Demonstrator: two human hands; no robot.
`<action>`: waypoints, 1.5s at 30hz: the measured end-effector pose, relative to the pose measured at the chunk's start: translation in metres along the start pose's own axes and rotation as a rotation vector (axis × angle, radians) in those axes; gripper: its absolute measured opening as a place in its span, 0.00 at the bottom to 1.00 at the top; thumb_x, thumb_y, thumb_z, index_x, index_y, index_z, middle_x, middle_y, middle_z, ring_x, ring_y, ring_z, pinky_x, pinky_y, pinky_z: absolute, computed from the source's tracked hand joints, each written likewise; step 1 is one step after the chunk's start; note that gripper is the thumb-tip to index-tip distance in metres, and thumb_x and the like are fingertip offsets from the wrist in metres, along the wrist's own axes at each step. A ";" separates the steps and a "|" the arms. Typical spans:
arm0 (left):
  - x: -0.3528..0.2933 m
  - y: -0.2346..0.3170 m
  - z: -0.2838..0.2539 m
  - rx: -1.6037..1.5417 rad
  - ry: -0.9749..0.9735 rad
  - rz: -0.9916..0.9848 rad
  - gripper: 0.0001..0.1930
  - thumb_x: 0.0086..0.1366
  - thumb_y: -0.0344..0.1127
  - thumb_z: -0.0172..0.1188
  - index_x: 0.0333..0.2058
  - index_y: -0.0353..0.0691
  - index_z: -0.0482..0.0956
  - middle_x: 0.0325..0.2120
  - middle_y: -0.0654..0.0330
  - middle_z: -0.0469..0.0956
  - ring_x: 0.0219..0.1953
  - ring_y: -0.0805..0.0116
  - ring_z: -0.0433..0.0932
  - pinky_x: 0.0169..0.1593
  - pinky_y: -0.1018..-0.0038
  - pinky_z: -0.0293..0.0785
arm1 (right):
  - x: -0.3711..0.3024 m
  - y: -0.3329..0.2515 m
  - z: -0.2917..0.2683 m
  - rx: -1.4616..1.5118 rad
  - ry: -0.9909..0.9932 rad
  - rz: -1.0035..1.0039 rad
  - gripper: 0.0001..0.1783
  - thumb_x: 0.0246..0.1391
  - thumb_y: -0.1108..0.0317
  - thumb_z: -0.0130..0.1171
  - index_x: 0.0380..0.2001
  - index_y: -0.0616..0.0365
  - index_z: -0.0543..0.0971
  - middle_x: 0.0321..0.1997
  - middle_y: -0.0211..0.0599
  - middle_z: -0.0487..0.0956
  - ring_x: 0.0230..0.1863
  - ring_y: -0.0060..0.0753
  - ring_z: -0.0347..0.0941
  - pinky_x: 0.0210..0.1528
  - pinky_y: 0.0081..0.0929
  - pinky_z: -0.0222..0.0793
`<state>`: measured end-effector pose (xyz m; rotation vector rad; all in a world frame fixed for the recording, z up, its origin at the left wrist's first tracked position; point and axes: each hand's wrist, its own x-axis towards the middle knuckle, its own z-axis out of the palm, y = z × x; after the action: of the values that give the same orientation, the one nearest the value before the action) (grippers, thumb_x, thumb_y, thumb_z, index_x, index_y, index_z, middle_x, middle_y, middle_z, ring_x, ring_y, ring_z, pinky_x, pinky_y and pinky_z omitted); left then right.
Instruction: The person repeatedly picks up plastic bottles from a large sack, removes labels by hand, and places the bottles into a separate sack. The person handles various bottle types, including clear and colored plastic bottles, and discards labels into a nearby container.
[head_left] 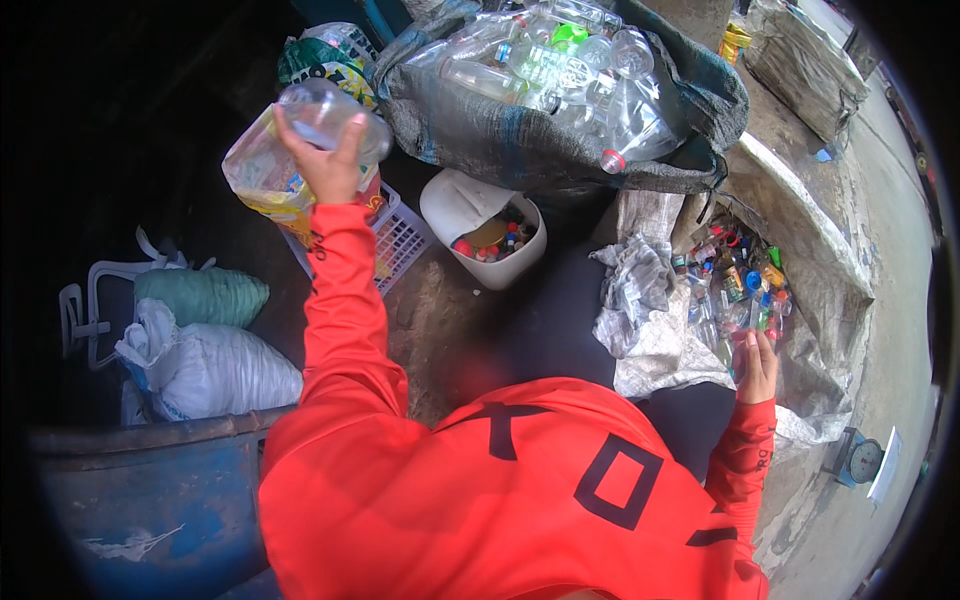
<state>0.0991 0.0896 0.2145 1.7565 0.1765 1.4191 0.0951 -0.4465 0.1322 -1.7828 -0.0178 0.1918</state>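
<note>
My left hand (328, 165) is raised at the upper left, fingers and thumb wrapped round a clear plastic bottle (345, 115), slightly blurred. The bottle is over a yellow-and-white printed bag (255, 165), which stands by a white plastic basket (400, 240). At the right, my right hand (757, 368) is at the near edge of a wide-open pale sack (800, 230). Its fingers are bent close together, with something reddish at their tips that I cannot make out. Inside that sack lie many small bottles and coloured caps (735, 275).
A big grey woven sack (450, 130) full of clear bottles (570, 75) stands ahead. Before it is a white bin (500, 262) holding caps. On the left are tied sacks (225, 370), a white plastic chair (105, 300) and a blue metal container (160, 500). A dial scale (862, 460) sits far right.
</note>
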 end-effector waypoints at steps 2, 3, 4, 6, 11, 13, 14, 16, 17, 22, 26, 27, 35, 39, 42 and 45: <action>0.058 -0.038 -0.048 0.385 0.062 0.020 0.56 0.38 0.49 0.74 0.60 0.32 0.50 0.56 0.41 0.58 0.59 0.51 0.59 0.61 0.66 0.53 | -0.003 0.026 -0.008 -0.026 -0.035 0.041 0.14 0.62 0.61 0.43 0.35 0.58 0.75 0.14 0.19 0.63 0.14 0.09 0.52 0.16 0.12 0.45; 0.076 -0.052 -0.067 0.585 0.057 -0.013 0.58 0.37 0.52 0.74 0.60 0.31 0.49 0.57 0.39 0.57 0.61 0.50 0.57 0.62 0.66 0.52 | -0.006 0.037 -0.010 -0.058 -0.027 0.096 0.14 0.61 0.62 0.43 0.35 0.58 0.74 0.14 0.19 0.64 0.14 0.10 0.52 0.17 0.12 0.46; 0.083 -0.062 -0.081 0.676 0.055 -0.014 0.59 0.37 0.54 0.73 0.60 0.31 0.49 0.57 0.39 0.56 0.61 0.49 0.55 0.63 0.65 0.51 | -0.004 0.047 -0.011 -0.113 -0.039 0.067 0.11 0.60 0.65 0.45 0.38 0.58 0.73 0.15 0.20 0.65 0.15 0.10 0.53 0.17 0.12 0.47; 0.084 -0.072 -0.089 0.847 0.040 -0.062 0.60 0.36 0.58 0.72 0.61 0.31 0.48 0.59 0.38 0.54 0.62 0.47 0.53 0.63 0.64 0.49 | -0.001 0.061 -0.011 -0.163 -0.003 0.095 0.08 0.57 0.69 0.47 0.38 0.60 0.71 0.18 0.23 0.69 0.17 0.12 0.60 0.19 0.14 0.54; -0.023 -0.046 -0.022 0.319 -0.081 -0.001 0.40 0.52 0.44 0.65 0.59 0.34 0.56 0.58 0.45 0.58 0.61 0.53 0.57 0.60 0.61 0.54 | 0.004 0.090 -0.014 -0.269 -0.004 0.154 0.05 0.51 0.73 0.52 0.31 0.63 0.73 0.22 0.31 0.75 0.20 0.18 0.68 0.23 0.20 0.65; -0.088 -0.029 0.025 0.267 -0.233 -0.119 0.36 0.53 0.42 0.64 0.58 0.37 0.58 0.58 0.51 0.58 0.58 0.55 0.60 0.56 0.60 0.59 | 0.004 0.107 -0.020 -0.120 0.004 0.185 0.08 0.50 0.71 0.57 0.33 0.63 0.74 0.23 0.31 0.75 0.21 0.18 0.69 0.24 0.20 0.67; -0.120 -0.019 0.047 0.238 -0.366 -0.084 0.35 0.53 0.41 0.64 0.57 0.38 0.60 0.58 0.51 0.59 0.58 0.56 0.60 0.57 0.60 0.57 | 0.005 0.116 -0.026 -0.150 0.020 0.193 0.09 0.52 0.70 0.56 0.36 0.62 0.74 0.24 0.31 0.75 0.21 0.19 0.70 0.24 0.20 0.67; -0.180 -0.004 0.087 0.272 -0.757 0.132 0.36 0.51 0.45 0.64 0.56 0.38 0.62 0.58 0.48 0.57 0.60 0.50 0.57 0.60 0.58 0.53 | 0.010 0.136 -0.044 -0.360 0.092 0.294 0.16 0.53 0.67 0.56 0.46 0.57 0.74 0.24 0.31 0.77 0.20 0.21 0.70 0.25 0.22 0.68; -0.208 0.001 0.107 0.211 -0.900 0.055 0.39 0.51 0.47 0.64 0.58 0.38 0.59 0.59 0.45 0.55 0.60 0.45 0.54 0.61 0.56 0.50 | 0.017 0.147 -0.056 -0.469 0.107 0.356 0.18 0.52 0.65 0.56 0.48 0.55 0.74 0.24 0.35 0.78 0.20 0.23 0.72 0.26 0.24 0.69; -0.273 0.007 0.139 0.479 -1.429 -0.079 0.47 0.51 0.56 0.60 0.61 0.33 0.50 0.61 0.39 0.48 0.64 0.43 0.46 0.63 0.54 0.43 | 0.053 0.225 -0.127 -0.715 0.132 0.588 0.22 0.42 0.51 0.63 0.39 0.51 0.80 0.34 0.45 0.79 0.40 0.44 0.75 0.46 0.36 0.68; -0.271 0.008 0.140 0.599 -1.605 -0.076 0.35 0.55 0.50 0.57 0.56 0.32 0.62 0.62 0.41 0.49 0.64 0.42 0.46 0.63 0.54 0.44 | 0.096 0.302 -0.185 -0.807 0.188 0.746 0.18 0.44 0.55 0.61 0.39 0.50 0.80 0.38 0.44 0.79 0.42 0.45 0.75 0.48 0.37 0.68; -0.269 0.010 0.141 0.585 -1.631 0.002 0.33 0.56 0.49 0.56 0.54 0.32 0.64 0.61 0.42 0.50 0.64 0.42 0.46 0.63 0.54 0.45 | 0.106 0.320 -0.194 -0.781 0.239 0.767 0.18 0.44 0.56 0.60 0.40 0.49 0.80 0.38 0.44 0.79 0.43 0.45 0.75 0.48 0.37 0.68; -0.271 0.006 0.152 0.619 -1.587 -0.132 0.22 0.57 0.44 0.53 0.43 0.31 0.73 0.51 0.40 0.65 0.59 0.38 0.55 0.61 0.54 0.49 | 0.210 0.425 -0.198 -0.894 0.119 0.911 0.29 0.36 0.49 0.66 0.45 0.45 0.77 0.42 0.46 0.78 0.44 0.45 0.75 0.49 0.37 0.68; -0.263 -0.008 0.126 0.751 -1.598 -0.720 0.21 0.58 0.44 0.52 0.44 0.32 0.72 0.51 0.41 0.65 0.58 0.42 0.57 0.60 0.56 0.50 | 0.257 0.458 -0.173 -0.841 0.176 0.799 0.25 0.40 0.51 0.63 0.43 0.48 0.77 0.44 0.44 0.77 0.46 0.45 0.74 0.48 0.39 0.69; -0.262 -0.013 0.109 0.806 -1.555 -0.857 0.21 0.58 0.44 0.52 0.43 0.32 0.73 0.51 0.41 0.65 0.57 0.43 0.58 0.60 0.56 0.51 | 0.282 0.483 -0.125 -0.942 -0.126 0.577 0.17 0.47 0.58 0.55 0.42 0.47 0.76 0.43 0.42 0.77 0.42 0.44 0.76 0.43 0.40 0.71; -0.263 -0.014 0.107 0.836 -1.528 -0.932 0.21 0.58 0.43 0.52 0.43 0.32 0.73 0.50 0.41 0.66 0.56 0.44 0.59 0.59 0.56 0.51 | 0.288 0.506 -0.080 -1.045 -0.114 0.417 0.14 0.54 0.65 0.44 0.43 0.46 0.75 0.43 0.42 0.76 0.39 0.45 0.77 0.37 0.40 0.73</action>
<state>0.1052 -0.1094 0.0118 2.3768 0.6570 -0.9058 0.3431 -0.6018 -0.3772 -2.8020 0.2094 0.6751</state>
